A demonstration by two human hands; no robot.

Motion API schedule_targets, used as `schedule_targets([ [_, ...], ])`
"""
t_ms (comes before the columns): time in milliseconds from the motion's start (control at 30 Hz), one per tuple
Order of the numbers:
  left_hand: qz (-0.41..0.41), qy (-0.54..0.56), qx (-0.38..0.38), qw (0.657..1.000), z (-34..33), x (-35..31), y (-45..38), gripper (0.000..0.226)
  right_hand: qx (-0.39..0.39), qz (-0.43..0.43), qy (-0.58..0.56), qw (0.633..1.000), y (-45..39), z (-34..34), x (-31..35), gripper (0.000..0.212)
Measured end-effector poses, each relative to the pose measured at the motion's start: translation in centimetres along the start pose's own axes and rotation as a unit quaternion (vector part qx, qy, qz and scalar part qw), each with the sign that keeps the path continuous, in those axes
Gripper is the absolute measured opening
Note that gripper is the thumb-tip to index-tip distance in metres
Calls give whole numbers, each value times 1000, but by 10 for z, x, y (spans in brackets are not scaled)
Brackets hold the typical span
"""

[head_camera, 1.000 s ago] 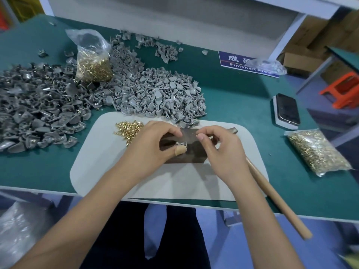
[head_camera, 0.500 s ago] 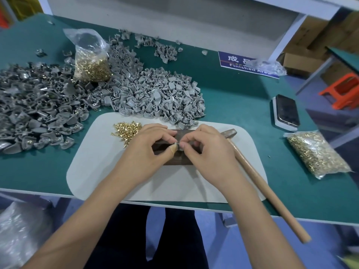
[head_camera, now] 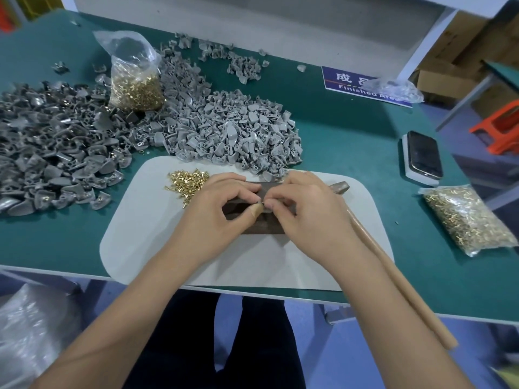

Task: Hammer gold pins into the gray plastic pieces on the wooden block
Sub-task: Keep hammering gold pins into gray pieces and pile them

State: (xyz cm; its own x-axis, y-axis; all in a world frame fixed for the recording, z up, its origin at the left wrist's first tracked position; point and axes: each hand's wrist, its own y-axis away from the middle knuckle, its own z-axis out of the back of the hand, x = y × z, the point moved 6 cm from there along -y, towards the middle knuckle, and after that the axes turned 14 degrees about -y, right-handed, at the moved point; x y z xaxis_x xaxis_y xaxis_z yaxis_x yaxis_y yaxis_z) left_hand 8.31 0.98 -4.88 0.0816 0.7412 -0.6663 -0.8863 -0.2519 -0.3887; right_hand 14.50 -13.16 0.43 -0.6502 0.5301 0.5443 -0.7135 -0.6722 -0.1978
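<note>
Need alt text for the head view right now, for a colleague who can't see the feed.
Both hands, left hand and right hand, pinch a small gray piece together over a dark wooden block on a pale mat. A hammer lies unheld beside the right hand; loose gold pins sit on the mat, gray pieces piled behind.

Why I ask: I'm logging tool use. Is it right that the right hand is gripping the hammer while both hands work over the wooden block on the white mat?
Not quite. In the head view the hammer lies untouched on the white mat, beside the right hand. The rest stands: both hands, the left hand too, pinch a small gray plastic piece over the wooden block.
</note>
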Motion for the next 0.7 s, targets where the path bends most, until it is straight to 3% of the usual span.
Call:
schedule_targets([
  [233, -13, -6, -15, 1000, -2, 1, 3, 9, -10, -17, -5, 1000, 1, -2, 1, 14],
  [500, -42, -7, -17, 999, -4, -3, 5, 7, 7, 2, 89, 996, -2, -4, 18, 19],
  [700, -26, 5, -25, 999, -3, 0, 5, 10, -18, -16, 39, 999, 1, -2, 8, 17],
])
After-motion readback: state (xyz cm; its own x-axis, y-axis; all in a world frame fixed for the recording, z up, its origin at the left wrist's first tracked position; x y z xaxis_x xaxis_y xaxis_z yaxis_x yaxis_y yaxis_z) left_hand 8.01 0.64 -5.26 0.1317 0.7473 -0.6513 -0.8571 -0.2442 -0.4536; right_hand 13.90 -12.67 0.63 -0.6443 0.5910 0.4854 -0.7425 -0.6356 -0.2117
